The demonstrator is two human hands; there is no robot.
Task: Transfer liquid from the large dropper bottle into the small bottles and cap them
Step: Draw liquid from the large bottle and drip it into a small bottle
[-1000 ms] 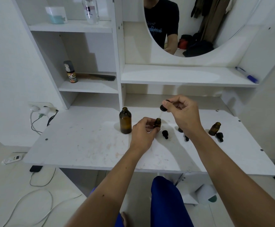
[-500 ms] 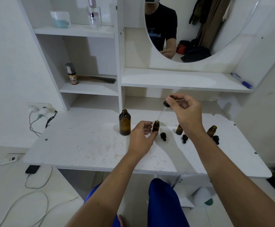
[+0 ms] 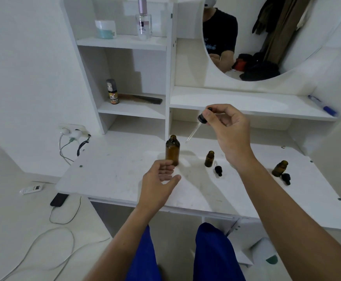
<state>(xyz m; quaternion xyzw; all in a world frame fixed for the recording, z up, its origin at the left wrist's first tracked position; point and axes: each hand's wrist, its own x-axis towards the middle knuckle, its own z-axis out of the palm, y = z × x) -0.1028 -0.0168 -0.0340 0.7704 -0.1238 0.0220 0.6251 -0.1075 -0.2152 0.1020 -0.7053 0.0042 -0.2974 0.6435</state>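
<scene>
The large amber bottle [image 3: 172,150] stands uncapped on the white desk [image 3: 115,173]. My right hand [image 3: 229,128] pinches the black bulb of the dropper [image 3: 198,126]; its glass tube slants down-left, tip just right of the large bottle's neck. My left hand [image 3: 159,183] hovers open, fingers close to the large bottle's base, holding nothing. A small amber bottle [image 3: 209,158] stands uncapped right of the large one, a small black cap [image 3: 218,170] lying beside it. Another small amber bottle [image 3: 279,168] with its cap [image 3: 286,178] sits far right.
Shelves rise behind the desk with a spray bottle [image 3: 112,92], a comb [image 3: 143,98], a jar [image 3: 105,29] and a clear perfume bottle [image 3: 143,22]. A blue pen [image 3: 322,105] lies on the right shelf. A phone [image 3: 59,199] and cables are on the floor at left.
My left hand let go of the small bottle and drew back leftward toward the large bottle. My right hand carried the dropper up and left, away from the small bottle.
</scene>
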